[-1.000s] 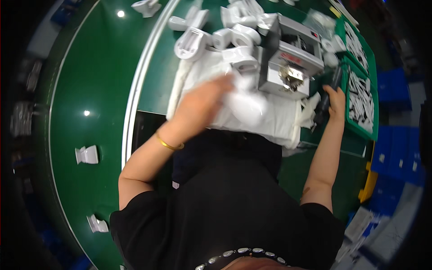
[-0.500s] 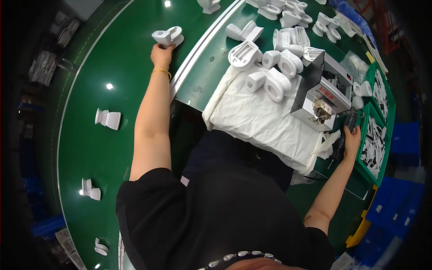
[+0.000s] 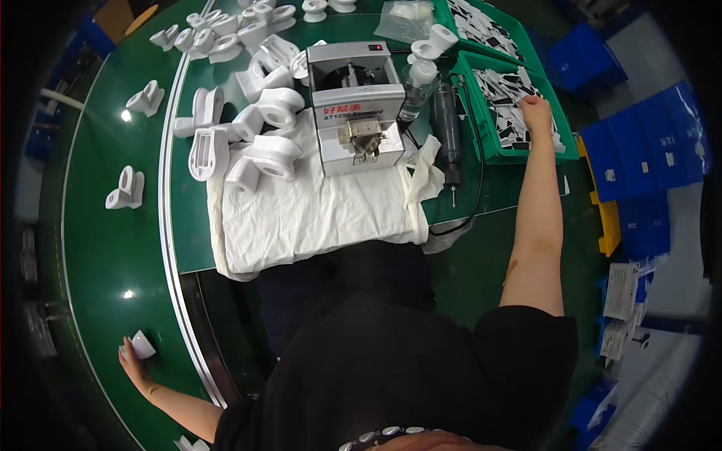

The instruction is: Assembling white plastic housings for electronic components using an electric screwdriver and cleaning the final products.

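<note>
Far to the left, my left hand (image 3: 134,364) reaches onto the green belt with its fingers stretched along a white miniature toilet (image 3: 144,344), seemingly touching it. Two more miniature toilets, one of them this nearer one (image 3: 126,188), stand farther up the belt. On the right, my right hand (image 3: 535,113) dips into a green bin (image 3: 492,156) of flat white and black strips (image 3: 513,129). Its fingers are curled together, and what lies between them is hidden. A dark electric screwdriver (image 3: 447,128) lies on the bench left of that bin.
A grey-and-white screw feeder (image 3: 359,101) stands behind a white cloth pad (image 3: 316,218). Several miniature toilets (image 3: 272,156) crowd its left side. Behind are a clear plastic bag (image 3: 404,21) and a second green bin (image 3: 489,30). Blue bins (image 3: 639,135) line the right.
My left hand has let go of a miniature toilet and moved down the belt to another. My right hand has left the screwdriver and entered the bin. The view has turned.
</note>
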Action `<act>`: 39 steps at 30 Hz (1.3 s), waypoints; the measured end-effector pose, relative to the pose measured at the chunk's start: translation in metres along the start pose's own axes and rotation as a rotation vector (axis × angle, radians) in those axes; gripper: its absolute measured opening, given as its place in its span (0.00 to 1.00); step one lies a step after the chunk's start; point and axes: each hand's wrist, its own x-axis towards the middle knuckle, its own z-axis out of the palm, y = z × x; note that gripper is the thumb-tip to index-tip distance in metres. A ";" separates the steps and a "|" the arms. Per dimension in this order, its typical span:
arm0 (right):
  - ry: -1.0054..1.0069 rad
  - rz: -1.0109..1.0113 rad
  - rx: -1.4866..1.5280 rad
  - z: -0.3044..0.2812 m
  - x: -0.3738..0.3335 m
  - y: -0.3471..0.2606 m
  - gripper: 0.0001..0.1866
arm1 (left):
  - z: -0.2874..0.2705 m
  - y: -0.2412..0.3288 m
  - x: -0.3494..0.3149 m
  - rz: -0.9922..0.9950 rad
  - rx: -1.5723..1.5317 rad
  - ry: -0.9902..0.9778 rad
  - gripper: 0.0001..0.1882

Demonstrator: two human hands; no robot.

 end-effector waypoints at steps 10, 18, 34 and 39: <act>-0.360 0.281 -0.358 0.026 0.005 -0.051 0.28 | -0.006 0.015 -0.017 0.100 -0.008 -0.139 0.41; -0.308 0.397 0.283 0.045 0.025 -0.014 0.19 | 0.061 0.056 -0.033 0.333 -0.359 -0.032 0.30; -0.433 0.126 1.073 -0.070 -0.162 -0.191 0.17 | 0.341 0.182 -0.298 0.939 -0.343 -1.029 0.60; -0.706 -0.159 1.135 -0.092 -0.246 -0.250 0.15 | 0.365 0.171 -0.314 0.945 -0.450 -1.132 0.70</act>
